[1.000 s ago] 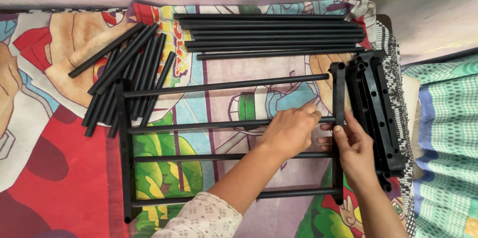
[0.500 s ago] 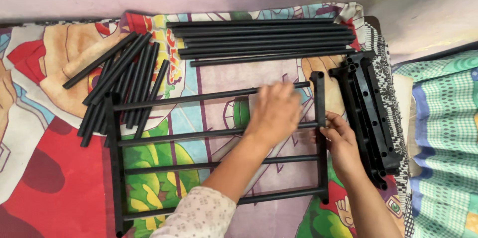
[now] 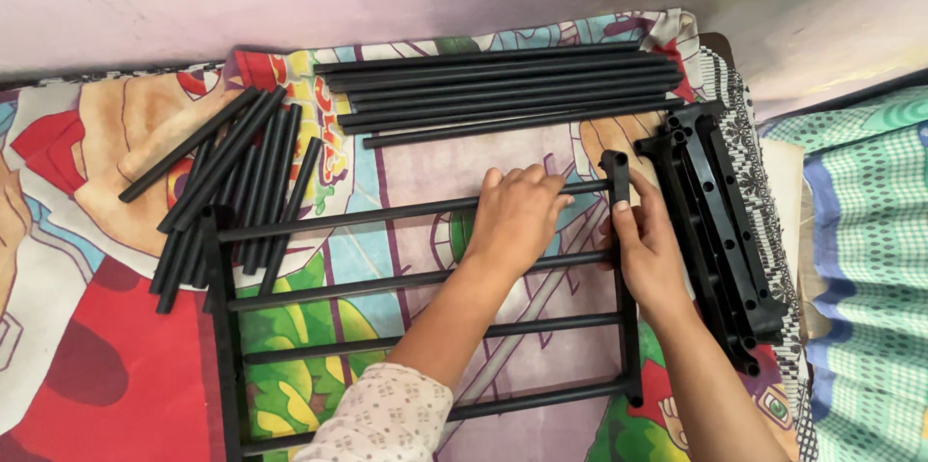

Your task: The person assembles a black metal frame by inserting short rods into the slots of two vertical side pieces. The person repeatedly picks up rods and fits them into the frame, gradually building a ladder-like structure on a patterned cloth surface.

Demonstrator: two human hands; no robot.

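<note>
Left hand [image 3: 517,216] covers top rod [image 3: 387,214]; right hand [image 3: 648,245] hides side bar [image 3: 619,230]

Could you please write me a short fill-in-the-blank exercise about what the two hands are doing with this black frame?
1. The left hand rests on the frame's ____ crossbar.
2. The right hand holds the frame's ____ side rail.
3. The frame has ____ crossbars between its side rails.
4. The stack of spare rails lies on the ____ of the frame.

Missing words: top; right; five; right
</note>
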